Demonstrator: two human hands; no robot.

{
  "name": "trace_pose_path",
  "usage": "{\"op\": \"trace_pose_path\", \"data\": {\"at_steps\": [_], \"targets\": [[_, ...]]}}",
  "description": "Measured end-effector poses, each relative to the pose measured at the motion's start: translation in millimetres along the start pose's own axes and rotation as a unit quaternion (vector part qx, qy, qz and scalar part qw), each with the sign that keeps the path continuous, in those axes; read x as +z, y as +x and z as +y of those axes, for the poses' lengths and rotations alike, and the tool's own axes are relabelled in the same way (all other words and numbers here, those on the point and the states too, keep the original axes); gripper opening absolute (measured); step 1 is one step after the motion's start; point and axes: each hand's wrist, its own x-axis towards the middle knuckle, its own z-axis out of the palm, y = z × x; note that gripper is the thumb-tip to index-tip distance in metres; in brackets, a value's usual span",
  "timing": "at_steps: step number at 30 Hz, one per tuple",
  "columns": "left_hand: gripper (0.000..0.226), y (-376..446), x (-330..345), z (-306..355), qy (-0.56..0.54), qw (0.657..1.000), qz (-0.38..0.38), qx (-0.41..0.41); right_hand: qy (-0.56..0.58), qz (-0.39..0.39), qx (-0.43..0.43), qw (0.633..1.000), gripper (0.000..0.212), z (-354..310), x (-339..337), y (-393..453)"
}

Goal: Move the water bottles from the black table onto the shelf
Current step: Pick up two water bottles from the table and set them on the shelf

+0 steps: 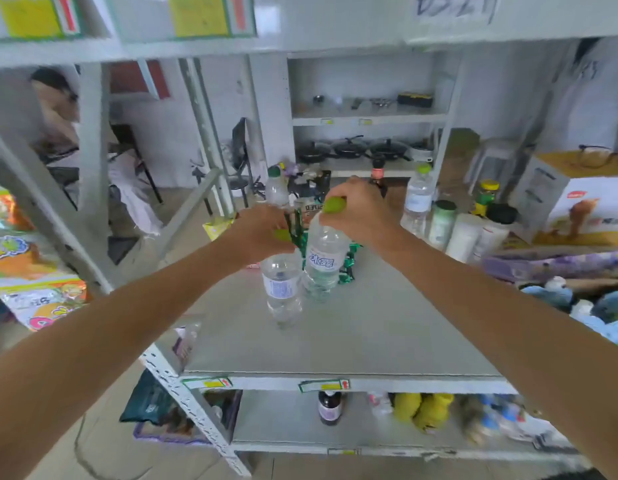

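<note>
Two clear water bottles with green caps are over the grey shelf board (pixel 352 341). My left hand (pixel 262 232) grips the left bottle (pixel 282 289) by its cap and neck. My right hand (pixel 361 211) grips the right bottle (pixel 324 265) the same way, by its top. The two bottles are close together, side by side, with their bases at or just above the board. Two more green-capped bottles stand further back, one behind my left hand (pixel 275 188) and one to the right (pixel 418 199). The black table is out of view.
Green-wrapped items (pixel 349 268) lie behind the held bottles. White canisters (pixel 463 233), a yellow-lidded jar (pixel 485 197) and a white box (pixel 584 209) crowd the shelf's right side. Snack packets (pixel 34 289) hang left. A person (pixel 58 112) sits beyond the rack. A dark bottle (pixel 330 408) stands on the lower shelf.
</note>
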Motion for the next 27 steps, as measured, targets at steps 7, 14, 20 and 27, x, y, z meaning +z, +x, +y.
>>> {"op": "trace_pose_path", "data": {"at_steps": [7, 14, 20, 27], "targets": [[0.039, 38, -3, -48, 0.01, 0.995, 0.003, -0.096, 0.013, -0.107, -0.033, 0.994, 0.027, 10, 97, 67], [0.048, 71, 3, -76, 0.022, 0.988, 0.002, -0.154, -0.002, -0.15, -0.094, 0.984, 0.023, 19, 127, 95], [0.056, 90, 5, -80, 0.043, 0.986, -0.015, -0.16, -0.02, -0.143, -0.059, 0.988, 0.036, 31, 138, 117], [0.055, 88, 11, -86, 0.074, 0.982, -0.014, -0.172, -0.013, -0.152, -0.031, 0.988, 0.045, 45, 134, 95]]}}
